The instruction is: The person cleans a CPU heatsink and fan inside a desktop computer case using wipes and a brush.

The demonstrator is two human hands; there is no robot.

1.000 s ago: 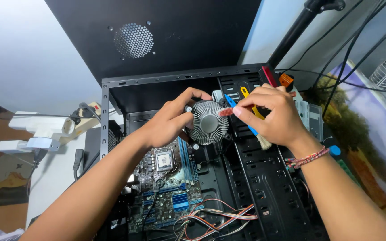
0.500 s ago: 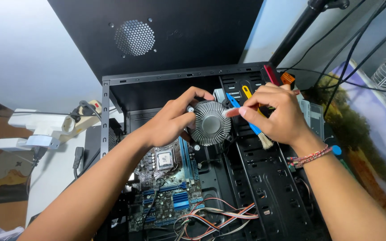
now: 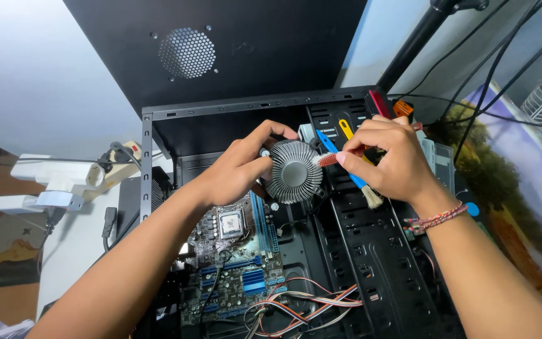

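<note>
The left hand (image 3: 236, 172) holds a round CPU cooler heatsink (image 3: 294, 171) by its rim, fingers curled closed around the near edge and thumb over the top, so the finned face tilts up toward the camera and stays open to the other hand. The heatsink is bare aluminium, with thin radial fins fanning out from a smooth round core, and it hangs above the open computer case (image 3: 221, 113), not seated on anything.

The right hand (image 3: 387, 160) is closed around the handles of several tools at once. A small brush with a red ferrule (image 3: 327, 159) sticks out from its fingertips toward the left hand, its tip touching the right edge of the fins, which suits working between the narrow gaps. A blue-handled brush (image 3: 354, 179) with pale, fluffy bristles runs under the same hand and points down and away from the heatsink, seemingly parked in the grip. A yellow-handled tool (image 3: 345, 129) shows just beyond the knuckles. A woven red bracelet (image 3: 435, 219) circles the right wrist.

Below the left hand lies the motherboard (image 3: 233, 263), with its bare square processor socket (image 3: 230, 223), blue slots and a tangle of thin coloured wires (image 3: 302, 301). Left of the left forearm, a white power strip (image 3: 58, 179) rests on the desk.
</note>
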